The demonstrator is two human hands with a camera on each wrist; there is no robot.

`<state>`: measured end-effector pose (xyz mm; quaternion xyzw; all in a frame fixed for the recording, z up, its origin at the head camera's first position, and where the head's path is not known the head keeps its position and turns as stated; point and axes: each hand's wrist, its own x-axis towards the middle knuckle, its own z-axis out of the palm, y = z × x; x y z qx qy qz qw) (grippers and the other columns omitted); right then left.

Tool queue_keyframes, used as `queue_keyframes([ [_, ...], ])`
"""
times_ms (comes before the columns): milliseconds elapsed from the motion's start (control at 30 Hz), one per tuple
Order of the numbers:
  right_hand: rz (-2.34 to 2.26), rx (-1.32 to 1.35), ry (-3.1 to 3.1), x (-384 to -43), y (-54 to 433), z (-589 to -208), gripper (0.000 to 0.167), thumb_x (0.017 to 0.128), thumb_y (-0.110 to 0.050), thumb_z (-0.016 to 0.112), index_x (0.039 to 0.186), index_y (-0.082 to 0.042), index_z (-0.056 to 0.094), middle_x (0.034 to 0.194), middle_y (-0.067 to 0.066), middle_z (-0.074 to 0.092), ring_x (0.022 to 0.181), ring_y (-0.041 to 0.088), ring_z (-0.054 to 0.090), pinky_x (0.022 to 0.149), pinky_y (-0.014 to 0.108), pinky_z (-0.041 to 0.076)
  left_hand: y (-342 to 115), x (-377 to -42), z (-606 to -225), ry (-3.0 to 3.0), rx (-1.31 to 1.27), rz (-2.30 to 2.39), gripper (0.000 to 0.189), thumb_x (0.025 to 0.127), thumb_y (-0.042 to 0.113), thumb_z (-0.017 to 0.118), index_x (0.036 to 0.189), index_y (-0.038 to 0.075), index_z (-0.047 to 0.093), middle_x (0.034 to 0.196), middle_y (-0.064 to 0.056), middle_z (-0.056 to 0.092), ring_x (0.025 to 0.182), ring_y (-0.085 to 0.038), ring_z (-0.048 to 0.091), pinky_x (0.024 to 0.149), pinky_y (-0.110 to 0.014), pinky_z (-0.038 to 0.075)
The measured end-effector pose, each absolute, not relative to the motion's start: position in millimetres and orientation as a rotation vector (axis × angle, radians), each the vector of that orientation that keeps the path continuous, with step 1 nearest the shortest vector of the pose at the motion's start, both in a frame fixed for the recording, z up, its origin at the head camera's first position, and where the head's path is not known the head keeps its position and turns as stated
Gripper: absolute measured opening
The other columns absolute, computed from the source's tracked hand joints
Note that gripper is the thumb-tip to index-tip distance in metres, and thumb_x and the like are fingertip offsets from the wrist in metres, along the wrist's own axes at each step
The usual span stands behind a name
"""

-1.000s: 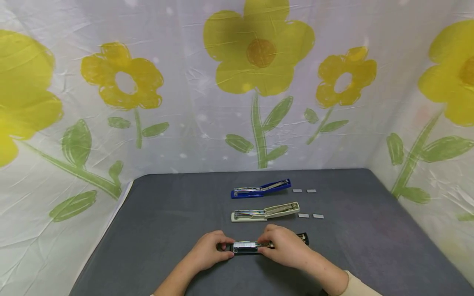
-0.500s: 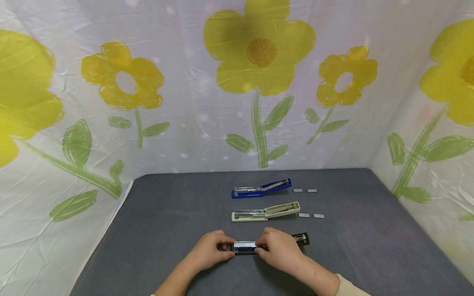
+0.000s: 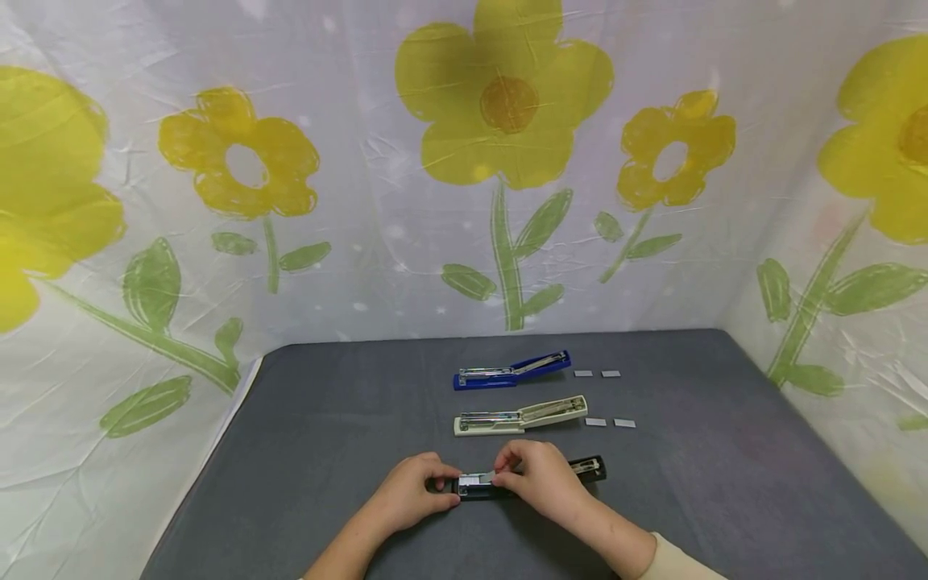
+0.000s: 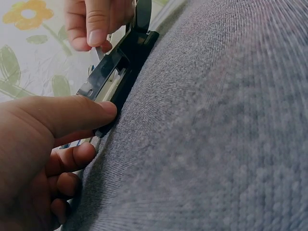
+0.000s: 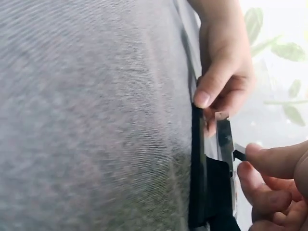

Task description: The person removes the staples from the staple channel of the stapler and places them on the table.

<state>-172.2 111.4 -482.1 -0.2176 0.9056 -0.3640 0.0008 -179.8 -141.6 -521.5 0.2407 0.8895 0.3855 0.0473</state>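
A black stapler (image 3: 591, 468) lies opened out on the grey table, its lid swung back to the right. My left hand (image 3: 408, 493) pinches its front end between thumb and fingers; the left wrist view shows the thumb (image 4: 107, 111) on the base's edge. Over the metal magazine, my right hand (image 3: 542, 481) pinches a small grey strip of staples (image 3: 487, 478) between thumb and forefinger. That strip tilts up from the magazine (image 5: 224, 139) in the right wrist view. A pale staple strip (image 3: 468, 480) shows in the magazine's front part.
Behind the black stapler lie a cream stapler (image 3: 489, 421) and a blue stapler (image 3: 484, 377), both opened out with lids to the right. Two staple strips (image 3: 595, 422) lie beside the cream one, and two more strips (image 3: 583, 374) beside the blue one. A flowered curtain (image 3: 362, 242) surrounds the table.
My right hand has shifted slightly left along the magazine, and its fingers have risen with a tilted staple strip now visible between them. My left hand keeps its hold on the stapler's front end.
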Motion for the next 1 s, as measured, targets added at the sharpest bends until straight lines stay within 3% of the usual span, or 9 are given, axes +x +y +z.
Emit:
queue_keyframes([
  [167,-1.189,-0.698,2.738,-175.4,109.1,-478.7,0.009,0.087,-0.010,0.082,0.095,-0.007,0.079,0.078,-0.011,0.070,0.065,0.000,0.057,0.061,0.026,0.047,-141.5,-179.5,-522.1,2.703,0.735,1.190,0.028,0.080,0.023,0.089,0.106,0.014,0.082,0.077,0.010,0.053,0.066,-0.003,0.046,0.060,-0.025,0.039],
  [633,-1.097,-0.675,2.743,-175.6,114.0,-466.0,0.005,0.087,-0.007,0.079,0.091,-0.009,0.080,0.077,-0.012,0.069,0.066,0.002,0.057,0.064,0.028,0.047,-141.4,-179.7,-520.8,2.696,0.703,1.189,0.028,0.080,0.023,0.089,0.106,0.015,0.082,0.078,0.010,0.054,0.068,-0.005,0.048,0.061,-0.026,0.039],
  [1000,-1.147,-0.600,2.748,-176.6,128.8,-451.3,0.008,0.090,-0.008,0.077,0.097,-0.013,0.080,0.083,-0.010,0.070,0.057,0.006,0.054,0.056,0.028,0.045,-140.8,-180.2,-521.9,2.714,0.706,1.165,0.028,0.080,0.022,0.089,0.105,0.013,0.082,0.077,0.010,0.053,0.067,-0.003,0.046,0.062,-0.026,0.039],
])
